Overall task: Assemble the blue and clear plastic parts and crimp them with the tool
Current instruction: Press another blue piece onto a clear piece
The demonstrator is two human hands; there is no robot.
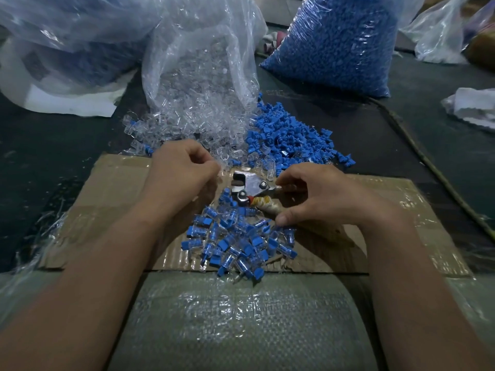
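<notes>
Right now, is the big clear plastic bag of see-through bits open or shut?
Open. The big clear plastic bag gapes at its mouth, and small clear plastic parts spill out toward the brown cardboard sheet.

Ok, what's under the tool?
Cardboard shows under the tool, with assembled pieces piled against its near side. The right hand covers the handles, so what lies beneath them is hidden.
</notes>
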